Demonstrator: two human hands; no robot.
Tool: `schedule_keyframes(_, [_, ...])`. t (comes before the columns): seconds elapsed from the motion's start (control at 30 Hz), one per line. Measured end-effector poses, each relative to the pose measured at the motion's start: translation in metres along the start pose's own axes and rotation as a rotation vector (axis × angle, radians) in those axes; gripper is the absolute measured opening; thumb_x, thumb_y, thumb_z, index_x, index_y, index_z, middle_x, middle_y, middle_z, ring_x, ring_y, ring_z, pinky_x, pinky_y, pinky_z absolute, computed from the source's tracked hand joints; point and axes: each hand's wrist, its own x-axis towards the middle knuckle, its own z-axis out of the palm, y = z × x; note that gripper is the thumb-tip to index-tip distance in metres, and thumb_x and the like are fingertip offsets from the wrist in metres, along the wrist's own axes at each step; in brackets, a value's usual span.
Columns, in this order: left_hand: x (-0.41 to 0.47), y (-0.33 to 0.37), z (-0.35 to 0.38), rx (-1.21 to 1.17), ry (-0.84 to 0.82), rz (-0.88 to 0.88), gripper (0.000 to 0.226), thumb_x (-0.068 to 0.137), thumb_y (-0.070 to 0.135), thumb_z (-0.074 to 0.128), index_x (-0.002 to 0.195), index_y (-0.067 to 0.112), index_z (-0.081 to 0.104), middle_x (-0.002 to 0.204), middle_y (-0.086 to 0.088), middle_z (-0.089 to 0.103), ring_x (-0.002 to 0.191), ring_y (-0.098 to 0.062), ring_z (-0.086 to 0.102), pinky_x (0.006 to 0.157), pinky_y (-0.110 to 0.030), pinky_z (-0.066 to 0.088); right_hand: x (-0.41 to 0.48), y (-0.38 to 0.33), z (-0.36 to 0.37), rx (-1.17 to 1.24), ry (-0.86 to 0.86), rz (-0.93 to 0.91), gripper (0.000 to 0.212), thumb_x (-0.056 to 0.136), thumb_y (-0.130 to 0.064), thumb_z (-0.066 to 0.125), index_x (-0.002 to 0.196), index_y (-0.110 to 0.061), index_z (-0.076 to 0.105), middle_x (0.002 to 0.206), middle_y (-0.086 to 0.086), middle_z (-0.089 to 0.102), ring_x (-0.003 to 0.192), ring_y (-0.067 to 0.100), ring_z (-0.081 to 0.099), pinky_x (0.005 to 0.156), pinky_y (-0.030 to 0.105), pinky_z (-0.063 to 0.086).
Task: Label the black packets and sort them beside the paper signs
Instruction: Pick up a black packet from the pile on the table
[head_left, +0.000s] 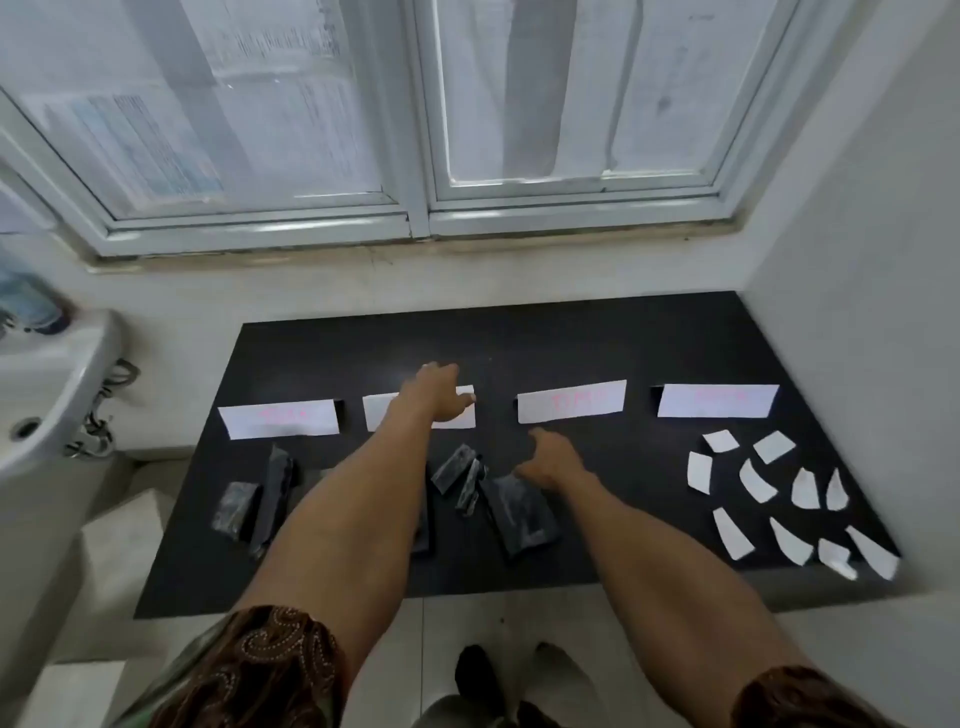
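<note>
Below the window (311, 104), our black mat (571, 338) carried four paper signs (571, 408) in a row across mid-frame. Our left hand (441, 395) stretched open over the second sign (376, 413). Our right hand (548, 460) hovered loosely curled and empty beside the black packets (519, 512) at centre. We judged sorting under way; next we needed a slip from the white labels (774, 447) at right.

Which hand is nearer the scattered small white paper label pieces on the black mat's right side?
Right. The right hand is near the black mat's middle, left of the white label pieces; the left hand is farther left, over the second white paper sign from the left.
</note>
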Motion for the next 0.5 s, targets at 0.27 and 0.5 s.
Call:
schedule_keyframes(0.27, [-0.006,-0.014,0.035,0.010,-0.025,-0.029,0.063,0.092,0.046,0.054,0.145,0.015,0.038,0.145,-0.013,0.042,0.132,-0.031,0.043,0.108,-0.047,0.037,-0.004,0.007,0.043,-0.083,-0.095,0.099,0.097,0.075,-0.044,0.076,0.150,-0.019,0.020,0.149,0.015,0.031,0.136,0.037,0.034,0.110,0.053,0.035])
schedule_keyframes(0.5, [0.001,-0.016,0.049,-0.044,-0.038,-0.016,0.057,0.090,0.043,0.057,0.138,0.013,0.046,0.136,-0.014,0.049,0.124,-0.031,0.048,0.101,-0.044,0.042,-0.012,0.009,0.083,-0.244,-0.118,0.197,0.126,0.070,-0.040,0.082,0.152,-0.024,-0.013,0.155,0.016,0.014,0.139,0.039,0.023,0.105,0.058,0.034])
